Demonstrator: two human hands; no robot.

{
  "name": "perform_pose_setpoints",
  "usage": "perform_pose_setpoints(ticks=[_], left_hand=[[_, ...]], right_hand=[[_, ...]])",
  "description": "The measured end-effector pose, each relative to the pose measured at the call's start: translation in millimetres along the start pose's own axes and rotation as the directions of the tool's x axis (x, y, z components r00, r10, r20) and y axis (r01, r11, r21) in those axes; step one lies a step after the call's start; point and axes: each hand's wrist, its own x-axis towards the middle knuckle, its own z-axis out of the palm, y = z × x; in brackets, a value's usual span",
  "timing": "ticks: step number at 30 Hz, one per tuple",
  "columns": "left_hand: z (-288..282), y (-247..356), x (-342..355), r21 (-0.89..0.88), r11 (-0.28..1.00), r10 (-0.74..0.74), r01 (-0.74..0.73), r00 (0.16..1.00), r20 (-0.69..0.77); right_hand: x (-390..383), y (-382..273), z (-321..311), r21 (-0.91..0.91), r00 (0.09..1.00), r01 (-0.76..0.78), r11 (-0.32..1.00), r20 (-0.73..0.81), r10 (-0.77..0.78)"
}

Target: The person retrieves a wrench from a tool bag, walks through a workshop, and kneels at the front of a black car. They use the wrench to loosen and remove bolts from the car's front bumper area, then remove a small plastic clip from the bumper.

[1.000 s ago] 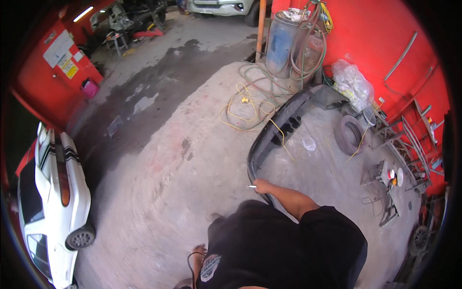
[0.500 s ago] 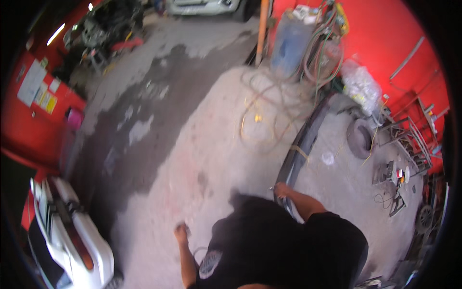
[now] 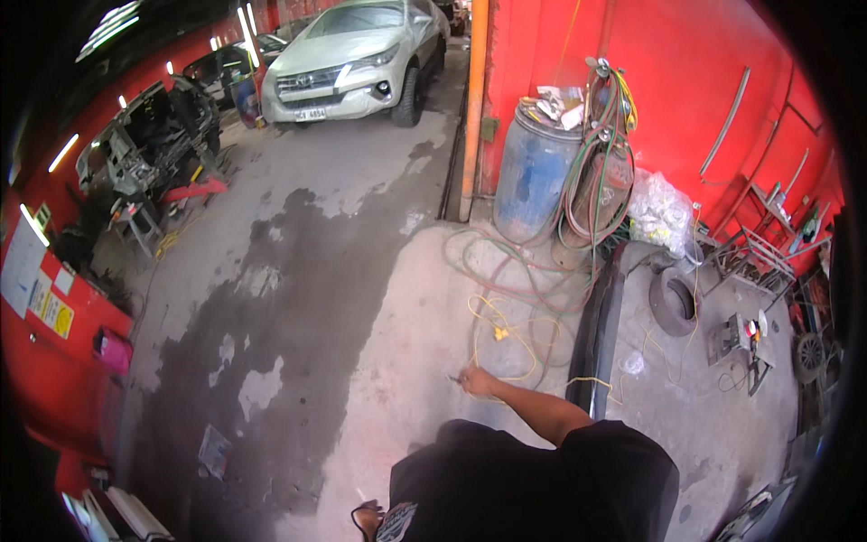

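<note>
At five o'clock from view centre: right hand [image 3: 477, 381], closed around a small slim object [image 3: 454, 379] with its end out toward nine o'clock, perhaps metal, though blurred. Between six and seven o'clock: left hand [image 3: 369, 518], beside a thin dark cord [image 3: 353, 513]; grip impossible to tell. On the concrete floor [image 3: 397, 348], from the right hand: yellow cable [image 3: 501, 334] at one o'clock, long dark panel [image 3: 602, 318] at two, blue drum [image 3: 533, 176] just past twelve.

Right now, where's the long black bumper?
In the head view, the long black bumper lies right of the right hand, between the looped yellow cord and the grey tyre.
</note>
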Motion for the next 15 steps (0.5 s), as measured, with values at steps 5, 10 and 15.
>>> perform_pose_setpoints(ticks=[5, 10, 15], left_hand=[[-28.9, 269.4, 50.9, -0.011, 0.915, 0.402, -0.402, 0.915, 0.035], [-21.5, 482.6, 108.3, -0.141, 0.748, 0.653, -0.649, 0.757, -0.015], [-16.3, 535.6, 253.0, -0.166, 0.885, 0.43, -0.435, 0.9, -0.071]], right_hand=[[16.9, 83.0, 46.9, -0.337, 0.715, -0.372, 0.865, 0.491, 0.499], [108.0, 150.2, 83.7, -0.301, 0.308, -0.742, 0.6, 0.641, 0.703], [408.2, 208.4, 117.1, -0.452, 0.637, -0.111, 0.885, 0.651, 0.413]])
